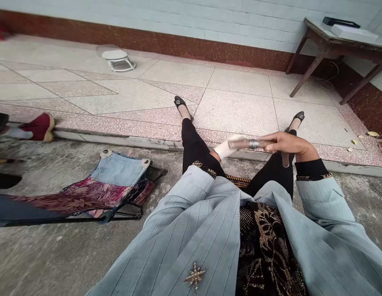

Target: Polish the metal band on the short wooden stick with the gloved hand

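My right hand (286, 142), bare, is closed around a brown wooden stick-like handle (238, 144) with silvery wire (253, 143) wound about its middle. The handle lies roughly level between my knees and is smeared by motion. A short brown piece (285, 159) hangs below my right palm; whether it belongs to the same tool I cannot tell. My left hand (228, 149) wears a white glove and is just behind the handle's left end. Its fingers are hidden and blurred, so its grip does not show.
At left stands a low folding chair (123, 169) with patched cloth. Another person's red shoe (39, 127) rests by the raised step edge (132, 139). Farther off are a small white stool (118, 59) and a wooden table (329, 39) with boxes against the wall.
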Tool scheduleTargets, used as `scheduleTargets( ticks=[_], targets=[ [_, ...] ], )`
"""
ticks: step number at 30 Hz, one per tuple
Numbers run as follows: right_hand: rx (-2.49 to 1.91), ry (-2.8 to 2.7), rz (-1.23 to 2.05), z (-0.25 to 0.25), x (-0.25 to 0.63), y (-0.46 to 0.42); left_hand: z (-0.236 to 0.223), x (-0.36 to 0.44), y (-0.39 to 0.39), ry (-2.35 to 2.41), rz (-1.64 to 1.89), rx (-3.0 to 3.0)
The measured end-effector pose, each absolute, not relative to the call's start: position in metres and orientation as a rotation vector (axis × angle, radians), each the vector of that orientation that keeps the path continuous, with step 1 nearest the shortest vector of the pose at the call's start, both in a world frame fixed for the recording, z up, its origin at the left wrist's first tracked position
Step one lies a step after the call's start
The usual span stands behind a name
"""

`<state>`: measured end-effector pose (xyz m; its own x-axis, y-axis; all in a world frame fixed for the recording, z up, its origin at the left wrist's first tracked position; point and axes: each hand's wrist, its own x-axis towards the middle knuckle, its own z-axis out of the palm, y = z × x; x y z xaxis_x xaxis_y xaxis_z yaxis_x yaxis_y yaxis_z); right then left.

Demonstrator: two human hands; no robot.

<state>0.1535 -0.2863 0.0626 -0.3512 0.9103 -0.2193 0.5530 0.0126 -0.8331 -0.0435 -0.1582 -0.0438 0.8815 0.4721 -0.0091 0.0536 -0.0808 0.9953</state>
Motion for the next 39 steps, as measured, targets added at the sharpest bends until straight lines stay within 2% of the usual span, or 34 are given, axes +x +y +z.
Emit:
scheduleTargets(
  ticks=[4, 8, 10, 12, 14, 17, 19, 22, 26, 33, 35, 39],
  targets=[
    [-1.720, -1.643, 0.935, 0.057, 0.156, -0.281, -0.053, -0.042, -0.177, 0.331, 0.295, 1.608],
    [-2.120, -1.706, 0.501, 0.038, 0.166, -0.277, -0.043, -0.047, -0.183, 0.241, 0.273, 1.827],
    [-2.220, -1.807, 0.413, 0.028, 0.169, -0.278, -0.033, -0.050, -0.180, 0.248, 0.308, 2.023],
    [-2.257, -1.901, 0.471, 0.022, 0.168, -0.282, -0.021, -0.051, -0.174, 0.294, 0.354, 2.192],
    [-2.194, -2.011, 0.700, 0.023, 0.166, -0.286, -0.012, -0.049, -0.167, 0.297, 0.342, 2.246],
    [-1.824, -2.150, 1.220, 0.035, 0.163, -0.294, -0.008, -0.045, -0.159, 0.225, 0.281, 2.188],
    [-1.555, -2.116, 1.398, 0.045, 0.162, -0.300, -0.015, -0.042, -0.159, 0.201, 0.286, 2.048],
    [-1.412, -1.849, 1.298, 0.052, 0.160, -0.305, -0.033, -0.041, -0.168, 0.275, 0.362, 1.776],
    [-1.504, -1.574, 1.101, 0.045, 0.158, -0.301, -0.050, -0.045, -0.182, 0.233, 0.191, 1.769],
    [-2.209, -1.785, 0.417, 0.022, 0.165, -0.281, -0.024, -0.057, -0.177, 0.255, 0.277, 2.327],
    [-2.225, -1.989, 0.537, 0.024, 0.163, -0.282, -0.011, -0.059, -0.171, 0.274, 0.299, 2.397],
    [-1.799, -2.262, 1.198, 0.041, 0.154, -0.294, -0.002, -0.059, -0.162, 0.300, 0.319, 2.267]
  ],
)
